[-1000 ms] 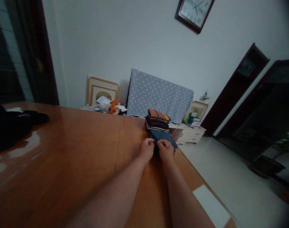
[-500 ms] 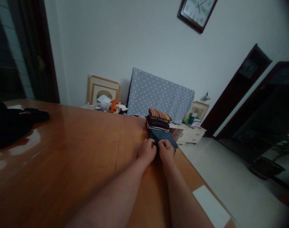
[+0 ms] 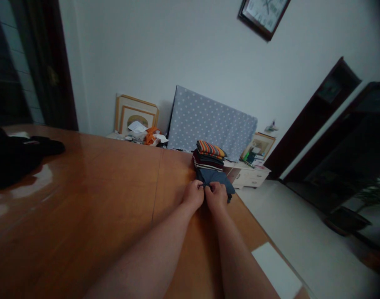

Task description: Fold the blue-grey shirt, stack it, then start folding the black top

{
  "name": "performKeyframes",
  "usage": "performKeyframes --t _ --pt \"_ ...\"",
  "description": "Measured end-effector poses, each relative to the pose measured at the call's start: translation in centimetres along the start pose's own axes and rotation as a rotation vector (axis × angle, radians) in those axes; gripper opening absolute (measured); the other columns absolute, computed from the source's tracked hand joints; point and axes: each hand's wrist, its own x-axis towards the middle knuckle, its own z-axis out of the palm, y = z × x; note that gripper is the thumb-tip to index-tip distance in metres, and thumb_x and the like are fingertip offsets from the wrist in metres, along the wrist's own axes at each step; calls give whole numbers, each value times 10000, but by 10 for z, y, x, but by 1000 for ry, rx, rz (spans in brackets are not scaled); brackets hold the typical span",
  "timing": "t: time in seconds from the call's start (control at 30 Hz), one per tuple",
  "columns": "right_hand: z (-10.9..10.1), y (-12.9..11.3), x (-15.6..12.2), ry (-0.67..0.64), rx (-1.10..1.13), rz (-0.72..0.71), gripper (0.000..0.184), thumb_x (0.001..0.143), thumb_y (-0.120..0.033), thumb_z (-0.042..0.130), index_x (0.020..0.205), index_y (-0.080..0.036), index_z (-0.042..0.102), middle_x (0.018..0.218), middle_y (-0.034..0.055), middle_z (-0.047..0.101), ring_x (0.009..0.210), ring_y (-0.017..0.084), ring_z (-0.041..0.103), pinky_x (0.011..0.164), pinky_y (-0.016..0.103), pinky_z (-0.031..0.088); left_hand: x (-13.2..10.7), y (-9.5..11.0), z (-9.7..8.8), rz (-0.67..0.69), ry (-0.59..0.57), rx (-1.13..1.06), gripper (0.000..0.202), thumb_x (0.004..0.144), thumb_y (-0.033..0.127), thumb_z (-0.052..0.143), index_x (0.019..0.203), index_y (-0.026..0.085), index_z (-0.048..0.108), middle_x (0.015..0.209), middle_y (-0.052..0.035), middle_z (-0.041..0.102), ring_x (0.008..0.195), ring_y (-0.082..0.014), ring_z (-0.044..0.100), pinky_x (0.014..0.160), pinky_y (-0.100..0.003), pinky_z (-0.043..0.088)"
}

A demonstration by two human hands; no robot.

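Note:
A dark blue folded garment [image 3: 219,177] lies near the right edge of the wooden table; its exact kind is hard to tell. My left hand [image 3: 193,194] pinches its near edge, with the fingers closed. Close beside it, my right hand [image 3: 216,196] grips the same edge, also closed, the two hands almost touching. Just behind the blue garment stands a stack of folded clothes [image 3: 208,160], dark pieces below and a striped orange, red and yellow one [image 3: 210,148] on top. My fingers hide part of the gripped cloth.
A black garment [image 3: 18,160] lies at the table's [image 3: 115,187] far left. A white sheet [image 3: 277,265] rests by the right edge. Beyond the table are a polka-dot cloth cover [image 3: 211,118], a white low cabinet [image 3: 249,177] and picture frames [image 3: 136,116].
My right hand has shifted slightly left, closer to my left hand at the garment's near edge. The stack stays in place; the view has tilted a little.

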Motion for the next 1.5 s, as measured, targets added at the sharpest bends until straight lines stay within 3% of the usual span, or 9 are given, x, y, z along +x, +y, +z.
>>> performKeyframes --t 0.4,0.6,0.7,0.83,0.97,1.1,1.3,1.5 --pt "2 4 -1 50 11 5 310 835 -331 471 906 -127 693 901 155 688 915 292 596 817 360 420 1 -1 2 5 -6 -33 152 840 132 582 920 201 692 913 -47 700 851 -165 623 822 -279 456" --pt "4 7 -2 86 53 4 320 843 -342 460 931 -135 688 937 167 698 951 291 592 840 360 414 -8 11 -5 22 104 28 157 791 115 625 909 217 643 807 -4 636 728 -147 551 746 -260 427" --pt "4 7 -1 73 50 7 321 841 -343 457 917 -134 688 940 167 700 937 291 595 836 364 413 -13 18 -8 149 58 88 179 820 101 572 908 214 680 888 -39 639 819 -170 571 794 -270 434" --pt "3 7 -1 59 56 4 338 847 -356 452 920 -129 691 945 169 702 931 285 601 848 365 416 -17 24 -10 254 -10 161 275 899 174 516 1068 220 729 998 -85 638 927 -208 586 847 -293 436" --pt "3 8 -2 74 74 17 362 859 -382 452 937 -124 693 951 171 698 919 278 598 838 368 426 -21 31 -14 243 -70 262 296 929 251 518 1136 264 730 986 -100 628 933 -234 581 872 -317 412" --pt "4 9 -2 72 108 -11 355 861 -378 463 957 -125 693 953 159 695 948 274 596 874 371 432 -24 34 -18 212 -119 394 258 944 310 509 1061 279 737 979 -100 620 954 -254 572 906 -353 388" --pt "3 9 -2 32 139 -29 353 866 -402 490 961 -140 707 959 130 684 911 244 606 842 339 443 -22 23 -18 261 -121 485 242 944 300 494 1002 279 728 962 -104 643 967 -271 584 923 -382 366" --pt "-4 9 0 -35 94 -74 375 896 -359 438 996 -185 755 937 91 699 923 230 596 854 332 427 -6 4 -18 223 -135 281 236 862 188 543 940 266 752 864 -70 675 808 -219 614 783 -292 421"
